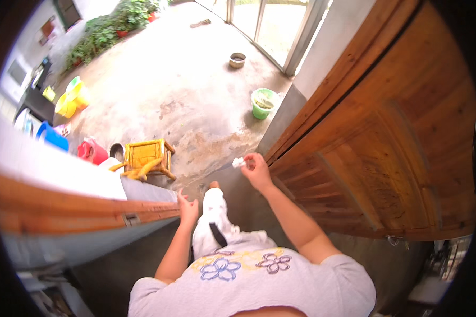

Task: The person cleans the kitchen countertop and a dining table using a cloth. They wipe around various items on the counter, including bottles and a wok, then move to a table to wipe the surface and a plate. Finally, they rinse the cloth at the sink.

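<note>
A person is standing in a doorway, looking down over a grey shirt and white trousers. Two wooden door leaves are framing the gap: the large wooden door [391, 158] is swinging wide on the right, and a second door leaf [79, 208] is lying across the left, its edge just beside the left hand. Between them a narrow strip of bare concrete yard [180, 90] is opening out ahead, with wide free room beyond the threshold.

One yellow wooden stool [145, 157] is sitting near the left leaf's outer corner. One green bucket [263, 103] is standing by the wall, one metal bowl [237, 59] farther off, and one red container [91, 151] beside the stool.

The right hand [257, 170] is pinching a small crumpled white cloth [238, 162], held up at the right door's inner edge. The left hand [188, 207] is hanging released, fingers loosely spread, holding nothing.
</note>
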### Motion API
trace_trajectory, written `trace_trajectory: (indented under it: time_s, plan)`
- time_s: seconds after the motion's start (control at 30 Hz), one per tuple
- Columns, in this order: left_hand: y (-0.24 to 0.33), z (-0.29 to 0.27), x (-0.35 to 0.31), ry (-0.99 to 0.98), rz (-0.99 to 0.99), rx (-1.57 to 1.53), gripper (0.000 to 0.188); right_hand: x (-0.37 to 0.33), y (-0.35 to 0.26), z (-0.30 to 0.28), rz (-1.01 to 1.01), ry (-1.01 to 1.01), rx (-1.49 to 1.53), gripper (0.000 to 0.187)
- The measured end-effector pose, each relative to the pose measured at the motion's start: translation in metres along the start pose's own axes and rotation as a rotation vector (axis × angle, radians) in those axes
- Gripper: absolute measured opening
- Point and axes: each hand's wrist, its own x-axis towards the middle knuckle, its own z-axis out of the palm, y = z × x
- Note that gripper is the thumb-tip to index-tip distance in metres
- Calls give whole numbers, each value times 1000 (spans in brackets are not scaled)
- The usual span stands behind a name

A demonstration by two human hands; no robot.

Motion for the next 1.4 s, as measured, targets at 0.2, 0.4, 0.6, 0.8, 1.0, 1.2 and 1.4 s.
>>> trace_trajectory:
  time_s: [0.2, 0.4, 0.6, 0.8, 1.0, 1.2, 1.4]
  plan:
    - [161, 66, 199, -224, 23, -231, 45, 168, 47, -1, 282, 131, -45, 28]
    - [267, 140, 334, -310, 218, -55, 41, 334, 160, -5, 411, 347, -140, 28]
    - [256, 199, 472, -376, 121, 4, 42, 491, 297, -15, 788, 582, -369, 32]
    - [287, 194, 567, -468, 164, 202, 33, 606, 320, -27, 1073, 610, -399, 65]
    - [330, 209, 633, -701, 419, 267, 34, 510, 266, -13, 970, 561, -22, 56]
    - [329, 220, 686, -1093, 1030, 566, 36, 314, 114, 45, 1073, 725, 561, 31]
    - [354, 274, 542, -1573, 1291, 605, 36, 87, 69, 104, 988, 1572, 777, 26]
